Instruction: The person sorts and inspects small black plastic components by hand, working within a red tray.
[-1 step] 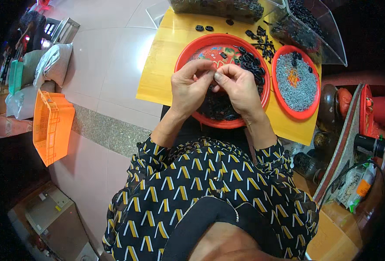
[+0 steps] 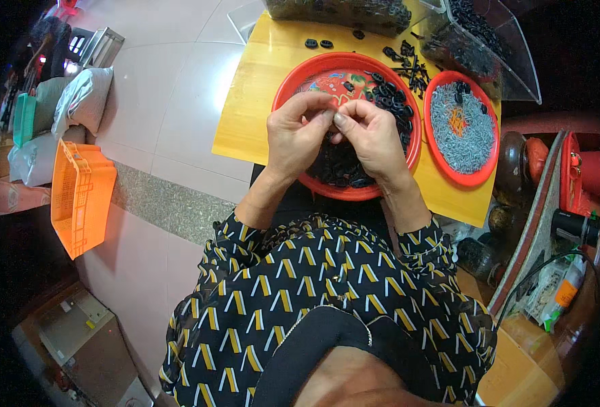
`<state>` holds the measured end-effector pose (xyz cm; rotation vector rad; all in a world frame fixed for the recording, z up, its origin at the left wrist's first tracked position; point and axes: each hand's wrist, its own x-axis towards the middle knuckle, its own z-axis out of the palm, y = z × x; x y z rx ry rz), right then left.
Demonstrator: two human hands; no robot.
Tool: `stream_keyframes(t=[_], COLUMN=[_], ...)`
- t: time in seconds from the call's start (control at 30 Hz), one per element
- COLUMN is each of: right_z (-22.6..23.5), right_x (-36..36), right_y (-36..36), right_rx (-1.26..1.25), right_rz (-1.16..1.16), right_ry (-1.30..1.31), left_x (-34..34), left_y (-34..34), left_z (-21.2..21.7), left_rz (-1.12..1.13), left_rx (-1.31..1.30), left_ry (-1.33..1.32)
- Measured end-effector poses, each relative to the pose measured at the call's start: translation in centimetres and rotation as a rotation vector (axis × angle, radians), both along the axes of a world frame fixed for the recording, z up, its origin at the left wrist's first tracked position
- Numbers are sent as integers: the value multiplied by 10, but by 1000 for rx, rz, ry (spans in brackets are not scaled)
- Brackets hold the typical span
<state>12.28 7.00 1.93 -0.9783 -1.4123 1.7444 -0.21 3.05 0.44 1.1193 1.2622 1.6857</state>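
My left hand (image 2: 296, 139) and my right hand (image 2: 373, 139) meet fingertip to fingertip above a large red tray (image 2: 293, 81). Together they pinch a small dark part (image 2: 332, 122), which the fingers mostly hide. The tray holds a heap of small black plastic parts (image 2: 388, 98), and its patterned bottom shows at the far left. To the right stands a smaller red tray (image 2: 442, 166) filled with tiny grey metal pieces (image 2: 462, 129). Both trays rest on a yellow board (image 2: 259, 108).
A clear plastic bin (image 2: 510, 61) of black parts stands at the far right of the board, with loose black parts (image 2: 408, 64) beside it. An orange crate (image 2: 76, 197), stuffed bags (image 2: 83, 95) and a cardboard box (image 2: 76, 332) sit on the tiled floor to the left. Cluttered shelves (image 2: 557, 203) stand at the right.
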Motion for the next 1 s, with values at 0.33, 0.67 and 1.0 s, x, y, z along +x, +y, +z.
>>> stream_keyframes(t=[0.33, 0.67, 1.0], right_z=[-1, -2, 10], right_x=[-3, 4, 16], right_y=[8, 5, -17], right_rx=[89, -9, -16], right_rz=[4, -115, -65], right_ry=[-163, 112, -6], left_x=[-7, 2, 5], left_y=[9, -5, -15], left_z=[2, 0, -2], left_rz=[31, -179, -162], left_rx=[-76, -175, -165], left_ry=[-39, -316, -482])
